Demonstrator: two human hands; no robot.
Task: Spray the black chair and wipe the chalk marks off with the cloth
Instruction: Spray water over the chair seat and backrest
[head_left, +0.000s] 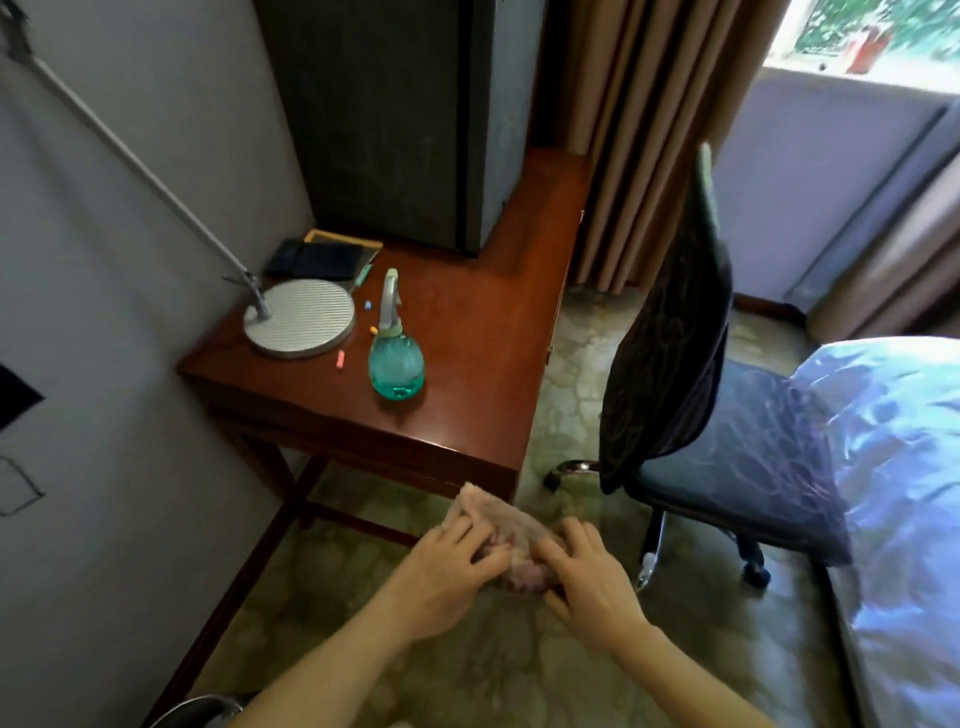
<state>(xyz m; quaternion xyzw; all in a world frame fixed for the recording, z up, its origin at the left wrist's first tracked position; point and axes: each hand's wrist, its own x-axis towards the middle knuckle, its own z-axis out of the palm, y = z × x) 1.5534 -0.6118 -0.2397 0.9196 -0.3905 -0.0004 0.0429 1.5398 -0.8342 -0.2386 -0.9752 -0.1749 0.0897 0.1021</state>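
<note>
Now both the left hand (447, 577) and right hand (592, 587) grasp the pink cloth (511, 525) near the black chair (670, 364).

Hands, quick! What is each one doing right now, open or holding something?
Left hand: grips the pink cloth.
Right hand: grips the same cloth.
</note>
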